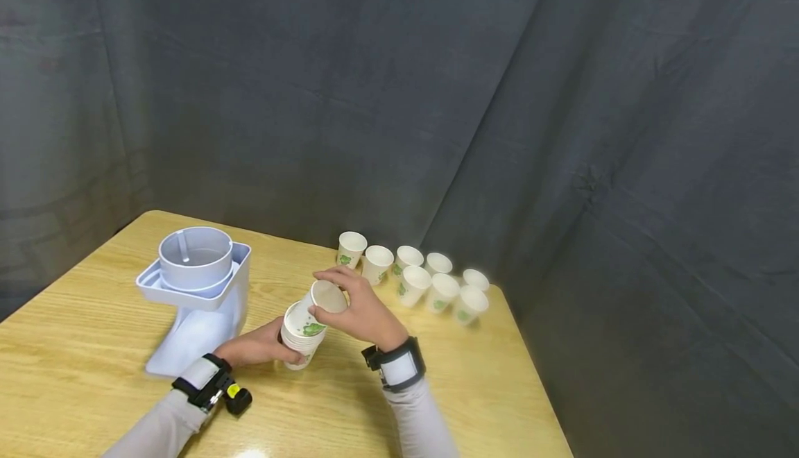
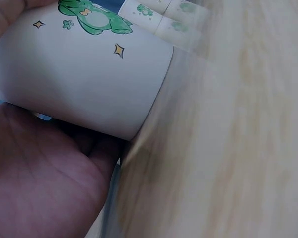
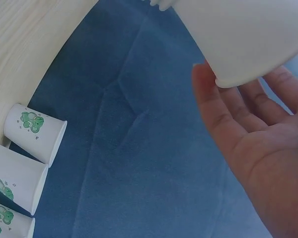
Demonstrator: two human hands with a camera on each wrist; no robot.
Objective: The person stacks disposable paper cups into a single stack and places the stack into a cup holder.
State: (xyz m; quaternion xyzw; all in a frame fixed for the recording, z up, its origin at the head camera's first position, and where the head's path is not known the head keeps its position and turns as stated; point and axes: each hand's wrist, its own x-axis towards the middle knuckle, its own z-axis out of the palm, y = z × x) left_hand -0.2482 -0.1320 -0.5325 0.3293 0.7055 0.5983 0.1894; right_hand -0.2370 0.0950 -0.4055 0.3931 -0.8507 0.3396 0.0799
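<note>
My left hand (image 1: 262,344) grips a stack of white paper cups (image 1: 303,351) with green cartoon prints, tilted over the table. In the left wrist view the stack's outer cup (image 2: 89,69) lies against my left palm (image 2: 44,173). The top paper cup (image 1: 312,311) is partly drawn out of the stack, its mouth leaning right. My right hand (image 1: 362,309) holds that cup near its rim between thumb and fingers. In the right wrist view, fingers (image 3: 213,106) meet the rim of the white cup (image 3: 243,39).
Several paper cups (image 1: 414,284) stand upright in two rows at the table's back right. Left of my hands is a light-blue plastic stand (image 1: 200,336) carrying a round bowl (image 1: 195,264). Dark curtains (image 1: 312,97) hang behind and beside the wooden table (image 1: 281,423).
</note>
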